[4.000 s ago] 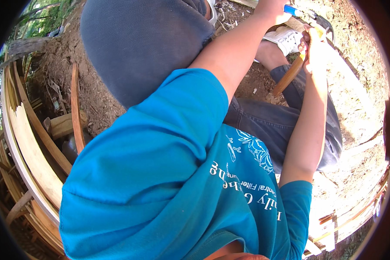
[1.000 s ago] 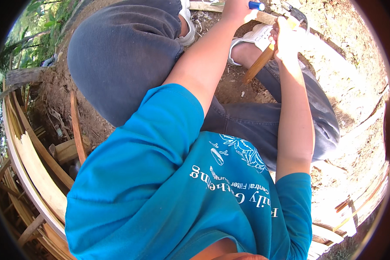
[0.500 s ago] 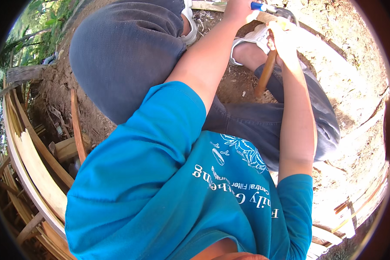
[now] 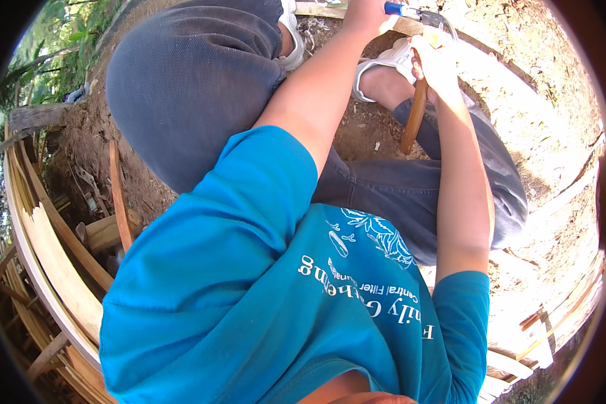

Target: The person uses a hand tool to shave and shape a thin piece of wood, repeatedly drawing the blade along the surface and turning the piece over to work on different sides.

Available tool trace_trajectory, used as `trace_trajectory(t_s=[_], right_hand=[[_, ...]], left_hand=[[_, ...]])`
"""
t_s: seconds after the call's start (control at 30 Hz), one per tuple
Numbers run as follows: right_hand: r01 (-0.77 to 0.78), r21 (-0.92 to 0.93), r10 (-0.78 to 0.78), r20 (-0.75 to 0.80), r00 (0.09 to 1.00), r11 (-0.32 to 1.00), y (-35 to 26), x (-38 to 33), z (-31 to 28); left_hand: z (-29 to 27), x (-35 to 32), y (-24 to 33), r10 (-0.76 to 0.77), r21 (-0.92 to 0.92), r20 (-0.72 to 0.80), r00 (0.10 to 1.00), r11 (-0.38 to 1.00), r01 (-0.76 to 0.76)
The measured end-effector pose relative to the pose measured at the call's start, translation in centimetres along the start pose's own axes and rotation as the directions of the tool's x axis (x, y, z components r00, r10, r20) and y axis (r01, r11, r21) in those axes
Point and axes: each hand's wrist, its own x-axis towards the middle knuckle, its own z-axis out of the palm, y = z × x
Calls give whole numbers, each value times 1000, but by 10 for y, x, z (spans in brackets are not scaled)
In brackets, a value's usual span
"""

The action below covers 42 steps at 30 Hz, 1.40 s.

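Note:
My right hand (image 4: 439, 67) is closed round the wooden handle of a claw hammer. The brown handle (image 4: 415, 121) slopes down below my fist. Above the fist is the hammer's metal head (image 4: 432, 19), with a blue end on the left and a curved claw on the right. At the top edge my left hand (image 4: 370, 19) is bent closed beside the blue end, partly cut off by the frame. What its fingers hold is hidden. Beneath the hands lies a pale wooden strip (image 4: 405, 27) on the ground.
My legs in dark trousers (image 4: 195, 87) are bent, with white shoes (image 4: 398, 59) near the hands. Curved wooden strips (image 4: 57, 259) are stacked at the left. A reddish stick (image 4: 119, 195) stands beside them. More pale wood pieces (image 4: 508, 363) lie at lower right on bare soil.
Both hands and the hammer head have shifted slightly left. The lower end of the handle has swung a little to the right.

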Motion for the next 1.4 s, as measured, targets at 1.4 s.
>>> trace_trajectory(t_s=[1.4], right_hand=[[68, 189, -53, -86, 995, 980, -2, 11, -6]], left_hand=[[0, 1, 3, 46, 26, -24, 999, 999, -46]])
